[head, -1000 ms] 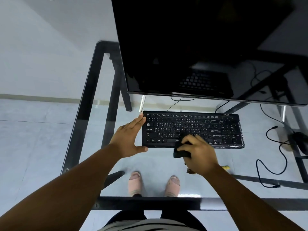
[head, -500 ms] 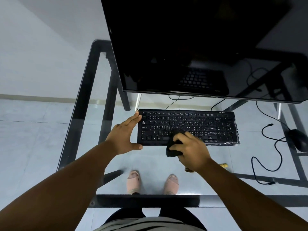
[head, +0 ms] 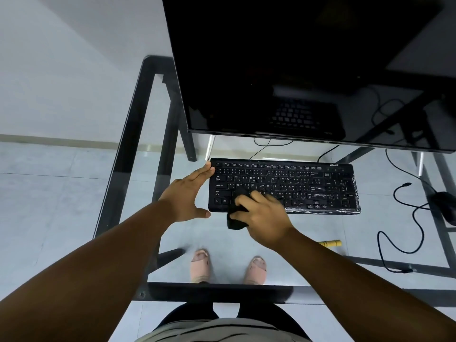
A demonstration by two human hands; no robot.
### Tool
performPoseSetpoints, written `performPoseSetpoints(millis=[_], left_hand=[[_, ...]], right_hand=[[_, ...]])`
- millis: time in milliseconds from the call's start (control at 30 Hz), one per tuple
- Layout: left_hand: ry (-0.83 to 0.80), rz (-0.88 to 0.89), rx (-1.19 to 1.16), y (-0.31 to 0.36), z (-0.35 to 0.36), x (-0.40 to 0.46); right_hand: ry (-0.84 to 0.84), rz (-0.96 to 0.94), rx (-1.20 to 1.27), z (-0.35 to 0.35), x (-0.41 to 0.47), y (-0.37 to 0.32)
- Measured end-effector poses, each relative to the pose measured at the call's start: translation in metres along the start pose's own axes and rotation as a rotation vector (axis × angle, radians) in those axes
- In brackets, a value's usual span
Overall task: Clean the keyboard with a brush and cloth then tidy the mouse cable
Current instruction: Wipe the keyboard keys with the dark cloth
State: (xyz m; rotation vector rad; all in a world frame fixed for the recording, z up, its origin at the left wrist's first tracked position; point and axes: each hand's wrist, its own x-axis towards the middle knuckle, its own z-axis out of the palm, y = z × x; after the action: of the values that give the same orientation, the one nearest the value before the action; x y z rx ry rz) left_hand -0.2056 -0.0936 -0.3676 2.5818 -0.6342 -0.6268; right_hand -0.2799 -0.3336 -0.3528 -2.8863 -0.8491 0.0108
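A black keyboard (head: 296, 183) lies on the glass desk under the monitor, its right end wrapped in clear plastic. My right hand (head: 264, 218) grips a dark cloth (head: 235, 218) and presses it on the keyboard's lower left keys and front edge. My left hand (head: 187, 196) rests flat against the keyboard's left end, fingers straight, thumb spread, holding nothing. The black mouse (head: 445, 206) sits at the far right, its cable (head: 404, 233) looping loosely over the desk. A yellow brush handle (head: 330, 243) pokes out from behind my right forearm.
A large black monitor (head: 296, 70) overhangs the back of the desk just beyond the keyboard. The glass desk's black frame (head: 128, 149) runs along the left and front edges. Through the glass I see my feet (head: 201, 265) on the tiled floor.
My right hand has slid the cloth leftward along the keyboard's lower rows. My left hand has kept its place at the keyboard's left end. The view has shifted slightly.
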Motion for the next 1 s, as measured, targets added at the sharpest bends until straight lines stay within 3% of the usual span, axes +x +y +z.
performPoseSetpoints(millis=[367,600,733,1000], left_hand=[[-0.002,-0.033,0.016,0.011,-0.003,-0.002],[0.098,-0.090,-0.014,0.022,0.013,-0.001],[0.067,-0.068,0.003,0.014,0.010,-0.001],[0.048,-0.079,0.007,0.011,0.009,0.000]], right_hand=[[-0.121,0.179,-0.009,-0.034,-0.049,0.055],[-0.095,-0.022,0.079,-0.017,-0.006,0.017],[-0.052,-0.063,0.065,-0.004,0.022,-0.014],[-0.103,0.021,-0.051,-0.012,-0.037,0.046]])
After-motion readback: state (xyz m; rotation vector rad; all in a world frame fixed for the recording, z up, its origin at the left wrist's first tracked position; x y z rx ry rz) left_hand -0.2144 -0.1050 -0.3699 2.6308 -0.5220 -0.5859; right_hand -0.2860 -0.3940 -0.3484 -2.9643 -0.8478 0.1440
